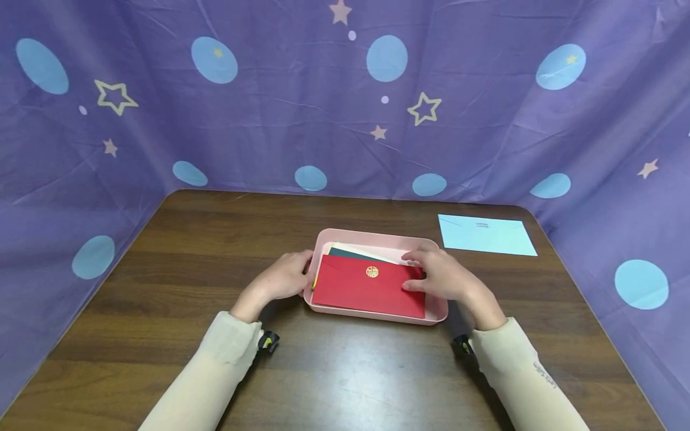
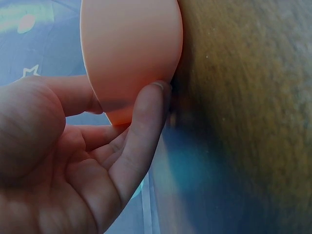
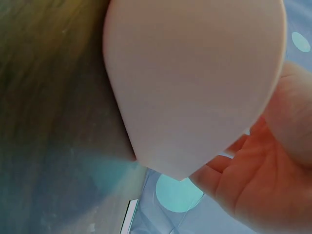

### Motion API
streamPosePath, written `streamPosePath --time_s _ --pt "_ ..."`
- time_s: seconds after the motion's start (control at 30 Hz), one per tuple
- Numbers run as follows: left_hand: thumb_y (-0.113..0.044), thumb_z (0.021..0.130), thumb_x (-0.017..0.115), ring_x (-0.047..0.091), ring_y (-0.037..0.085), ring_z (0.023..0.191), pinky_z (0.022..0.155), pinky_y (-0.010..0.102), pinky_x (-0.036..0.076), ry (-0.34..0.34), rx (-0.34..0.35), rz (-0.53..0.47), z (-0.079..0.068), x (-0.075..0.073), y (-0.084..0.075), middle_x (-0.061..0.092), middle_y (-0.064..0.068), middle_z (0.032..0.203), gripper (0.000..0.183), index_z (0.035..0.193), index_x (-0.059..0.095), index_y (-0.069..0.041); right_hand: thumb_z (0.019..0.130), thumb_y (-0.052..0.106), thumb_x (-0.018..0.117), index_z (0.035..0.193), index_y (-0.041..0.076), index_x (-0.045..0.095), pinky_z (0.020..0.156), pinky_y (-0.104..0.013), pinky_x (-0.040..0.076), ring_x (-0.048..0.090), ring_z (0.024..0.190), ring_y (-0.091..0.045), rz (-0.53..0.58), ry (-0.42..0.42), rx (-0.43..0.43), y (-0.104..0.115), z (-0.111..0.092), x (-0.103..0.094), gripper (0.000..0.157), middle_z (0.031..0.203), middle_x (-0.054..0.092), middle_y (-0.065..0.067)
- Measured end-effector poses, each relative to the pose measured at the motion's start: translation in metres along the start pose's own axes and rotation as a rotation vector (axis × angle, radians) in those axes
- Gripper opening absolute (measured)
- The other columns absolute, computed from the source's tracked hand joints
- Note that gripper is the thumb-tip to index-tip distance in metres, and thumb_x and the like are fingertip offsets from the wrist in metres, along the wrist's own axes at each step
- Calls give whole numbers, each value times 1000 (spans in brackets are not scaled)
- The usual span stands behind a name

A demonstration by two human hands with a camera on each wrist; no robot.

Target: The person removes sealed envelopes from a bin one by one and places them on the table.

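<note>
In the head view a pink tray (image 1: 401, 241) sits mid-table with a stack of envelopes in it. On top lies a red envelope (image 1: 361, 293) bearing a round gold emblem; edges of a dark teal envelope (image 1: 350, 253) and a cream one (image 1: 360, 251) show behind it. My left hand (image 1: 284, 274) holds the tray's left end. In the left wrist view, fingers bend around its outer wall (image 2: 131, 44). My right hand (image 1: 444, 272) reaches over the right rim, thumb and fingers spread above the red envelope's right end. The tray wall (image 3: 195, 83) hides those fingertips in the right wrist view.
A light blue envelope (image 1: 485, 236) lies flat at the back right of the brown wooden table (image 1: 226, 230). A purple curtain (image 1: 302, 72) with stars and blue dots hangs behind the table and along both sides.
</note>
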State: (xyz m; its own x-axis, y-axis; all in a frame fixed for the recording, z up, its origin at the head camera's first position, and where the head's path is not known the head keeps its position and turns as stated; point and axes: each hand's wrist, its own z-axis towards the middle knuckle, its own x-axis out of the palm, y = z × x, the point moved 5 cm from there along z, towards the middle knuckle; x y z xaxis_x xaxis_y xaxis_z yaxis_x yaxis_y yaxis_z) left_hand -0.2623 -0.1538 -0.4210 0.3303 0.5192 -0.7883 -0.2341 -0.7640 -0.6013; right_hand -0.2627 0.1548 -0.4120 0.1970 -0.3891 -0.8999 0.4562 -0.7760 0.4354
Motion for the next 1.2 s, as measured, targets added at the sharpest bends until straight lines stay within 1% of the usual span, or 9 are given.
streamPosePath --time_s 0.17,0.5,0.7,0.9,1.03,1.13,1.2 --pt "-8 102 59 64 16 75 75 34 53 -1 3 -1 0 0 -1 66 5 84 29 129 63 2 86 26 91 133 -1 70 106 -52 50 48 132 -36 -23 21 11 0 1 4 58 135 60 -19" --pt "-8 102 60 64 17 78 75 34 53 0 -5 -7 -1 0 0 66 7 88 31 131 62 3 85 26 91 137 1 68 100 -50 53 59 116 -30 -50 51 42 1 0 6 62 126 67 -14" --pt "-9 102 60 65 19 81 77 35 54 -2 -9 5 -1 -1 -1 66 7 88 30 130 62 2 83 26 93 132 4 71 95 -48 54 57 113 -29 -59 32 52 1 0 6 58 121 66 -12" --pt "-9 101 60 65 18 81 78 36 53 -9 10 21 1 -1 -2 66 5 86 26 125 64 0 81 24 95 126 7 74 92 -46 53 53 114 -29 -51 5 33 2 0 4 52 117 62 -12" --pt "-8 101 60 65 16 76 76 35 53 0 13 6 1 -1 -2 67 5 85 24 123 64 0 80 21 95 125 7 74 99 -49 51 49 125 -33 0 10 19 2 0 2 51 123 61 -14" --pt "-9 101 60 65 16 77 76 34 53 1 11 6 1 -2 -2 67 4 85 22 122 64 -1 81 18 94 125 8 74 106 -52 48 46 135 -36 57 16 3 1 1 0 49 129 62 -15" --pt "-9 101 59 65 16 78 78 35 53 2 11 11 1 -2 -1 67 4 85 22 121 65 -1 83 16 93 125 9 75 107 -52 47 47 134 -36 91 16 -6 0 1 -2 46 128 63 -14"
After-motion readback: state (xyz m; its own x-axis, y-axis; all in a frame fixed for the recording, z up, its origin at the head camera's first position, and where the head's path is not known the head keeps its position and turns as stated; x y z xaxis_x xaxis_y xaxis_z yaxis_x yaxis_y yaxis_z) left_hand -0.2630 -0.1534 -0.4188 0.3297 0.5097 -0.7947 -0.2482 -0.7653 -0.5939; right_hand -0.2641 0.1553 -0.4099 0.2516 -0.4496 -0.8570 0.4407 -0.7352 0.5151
